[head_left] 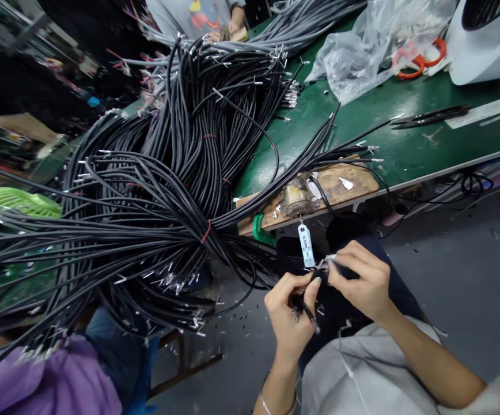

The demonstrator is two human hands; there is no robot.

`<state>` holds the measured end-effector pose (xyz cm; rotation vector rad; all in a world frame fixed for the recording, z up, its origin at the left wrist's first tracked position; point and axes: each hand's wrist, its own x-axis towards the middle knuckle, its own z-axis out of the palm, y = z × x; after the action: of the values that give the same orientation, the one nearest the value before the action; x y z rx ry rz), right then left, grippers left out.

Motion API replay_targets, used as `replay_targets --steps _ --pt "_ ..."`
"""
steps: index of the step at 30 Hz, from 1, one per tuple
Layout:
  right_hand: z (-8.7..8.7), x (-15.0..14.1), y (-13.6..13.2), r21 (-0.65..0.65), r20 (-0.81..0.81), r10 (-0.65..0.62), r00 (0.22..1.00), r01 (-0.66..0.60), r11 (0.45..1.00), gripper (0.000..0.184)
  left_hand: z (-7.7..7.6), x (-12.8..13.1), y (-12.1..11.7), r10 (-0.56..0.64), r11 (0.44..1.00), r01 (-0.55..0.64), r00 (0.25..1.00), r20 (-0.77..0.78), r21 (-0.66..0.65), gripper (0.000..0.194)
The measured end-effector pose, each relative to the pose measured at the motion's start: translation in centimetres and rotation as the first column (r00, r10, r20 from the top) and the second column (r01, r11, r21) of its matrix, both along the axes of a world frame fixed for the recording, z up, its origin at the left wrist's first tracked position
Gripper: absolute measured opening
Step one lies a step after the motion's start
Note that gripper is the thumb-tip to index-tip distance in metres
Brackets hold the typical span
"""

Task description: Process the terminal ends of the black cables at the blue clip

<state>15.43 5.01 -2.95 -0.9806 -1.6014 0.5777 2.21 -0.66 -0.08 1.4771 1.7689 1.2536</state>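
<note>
My left hand (292, 311), low and right of the picture's middle, is closed round a black cable (317, 271). A dark, thin piece juts out below its fingers; I cannot make out whether this is cable or a tool. Close on the right, my right hand (364, 279) pinches the whitish, stripped tip (330, 258) of the cable. Just above both hands, a light blue tag-like piece (306, 245) hangs from a worn, taped lump (297, 197) on a wooden board (334, 183). A large bundle of black cables (181, 199), with pale bare tips, spreads to the left.
A green table (423, 153) carries orange-handled scissors (420, 60), dark pliers (431, 117), and a clear plastic bag (353, 55). A green clamp (262, 229) grips the board's edge. Someone in purple (72, 380) sits at lower left; another person (198, 17) is across the table.
</note>
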Motion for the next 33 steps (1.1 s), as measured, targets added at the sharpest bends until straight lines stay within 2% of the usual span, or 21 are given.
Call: replay_targets --steps 2,4,7,9,10,11,12,14,15,16,17,18,19,22,24,25,26,27,29,31,33 --pt "0.0 0.2 0.2 -0.151 -0.086 0.035 0.996 -0.047 0.987 0.01 0.0 0.0 0.0 -0.005 1.0 0.005 0.999 0.036 -0.012 0.002" --pt "0.3 0.3 0.3 -0.234 -0.138 0.139 0.981 -0.168 0.958 0.014 0.1 -0.2 0.1 -0.025 1.0 0.026 0.997 0.069 -0.014 0.002" --pt "1.2 0.2 0.3 -0.177 -0.12 0.325 0.938 -0.342 0.923 0.013 0.4 -1.2 0.2 -0.102 0.993 0.111 0.983 0.153 -0.051 0.007" --pt "1.7 0.2 0.3 -0.159 -0.148 0.439 0.886 -0.46 0.874 0.02 0.8 -2.2 0.3 -0.231 0.963 0.259 0.938 0.258 -0.079 0.013" --pt "1.7 0.2 0.4 -0.182 -0.214 0.512 0.832 -0.549 0.816 0.023 1.0 -2.8 0.4 -0.312 0.934 0.35 0.899 0.309 -0.075 0.015" --pt "1.7 0.2 0.4 -0.226 -0.321 0.58 0.748 -0.656 0.72 0.026 1.2 -3.2 0.5 -0.382 0.903 0.426 0.855 0.35 -0.054 0.015" --pt "1.7 0.1 0.4 -0.273 -0.461 0.614 0.641 -0.76 0.59 0.029 1.3 -3.5 0.6 -0.431 0.879 0.475 0.819 0.38 -0.026 0.016" --pt "1.3 -0.1 0.6 -0.348 -0.717 0.537 0.445 -0.896 0.277 0.035 1.3 -3.7 0.7 -0.462 0.868 0.495 0.791 0.402 0.023 0.017" --pt "1.2 -0.2 0.7 -0.377 -0.793 0.46 0.4 -0.915 0.145 0.037 1.2 -3.6 0.8 -0.449 0.879 0.475 0.8 0.399 0.037 0.017" --pt "1.1 -0.3 0.9 -0.411 -0.827 0.397 0.397 -0.91 0.055 0.036 1.0 -3.3 0.8 -0.425 0.895 0.443 0.817 0.39 0.048 0.016" --pt "1.0 -0.3 1.2 -0.452 -0.827 0.366 0.426 -0.892 0.015 0.033 0.7 -3.1 0.9 -0.398 0.911 0.408 0.838 0.373 0.057 0.015" --pt "1.1 -0.4 1.6 -0.497 -0.805 0.361 0.471 -0.867 0.023 0.031 0.5 -2.8 0.8 -0.369 0.926 0.371 0.861 0.351 0.064 0.015" --pt "1.2 -0.4 2.1 -0.538 -0.771 0.363 0.522 -0.84 0.065 0.029 0.3 -2.5 0.8 -0.341 0.939 0.335 0.88 0.331 0.075 0.014" --pt "2.0 -0.5 4.1 -0.615 -0.663 0.31 0.681 -0.732 0.292 0.03 0.0 -2.0 0.6 -0.289 0.957 0.262 0.907 0.306 0.127 0.014" --pt "2.8 -0.8 5.2 -0.624 -0.605 0.259 0.753 -0.65 0.434 0.034 0.0 -1.9 0.5 -0.282 0.956 0.238 0.905 0.318 0.17 0.013" --pt "3.2 -1.2 5.5 -0.614 -0.586 0.253 0.77 -0.625 0.481 0.035 -0.1 -2.0 0.5 -0.28 0.955 0.226 0.9 0.333 0.191 0.013" --pt "3.5 -1.6 5.7 -0.6 -0.579 0.263 0.772 -0.622 0.504 0.037 -0.1 -2.0 0.6 -0.275 0.955 0.212 0.894 0.354 0.207 0.014" --pt "3.7 -2.0 5.8 -0.581 -0.593 0.278 0.756 -0.64 0.503 0.039 -0.1 -2.0 0.7 -0.267 0.956 0.195 0.887 0.377 0.219 0.014" --pt "3.9 -2.8 5.5 -0.538 -0.68 0.267 0.683 -0.712 0.45 0.043 -0.3 -2.0 1.1 -0.249 0.959 0.163 0.873 0.419 0.23 0.016" --pt "3.8 -3.5 5.0 -0.484 -0.793 0.183 0.581 -0.784 0.389 0.044 -0.5 -1.9 1.6 -0.241 0.962 0.153 0.868 0.433 0.227 0.017" --pt "3.5 -3.9 4.7 -0.422 -0.871 0.099 0.481 -0.836 0.352 0.042 -0.7 -1.6 2.1 -0.235 0.965 0.157 0.872 0.429 0.209 0.017"
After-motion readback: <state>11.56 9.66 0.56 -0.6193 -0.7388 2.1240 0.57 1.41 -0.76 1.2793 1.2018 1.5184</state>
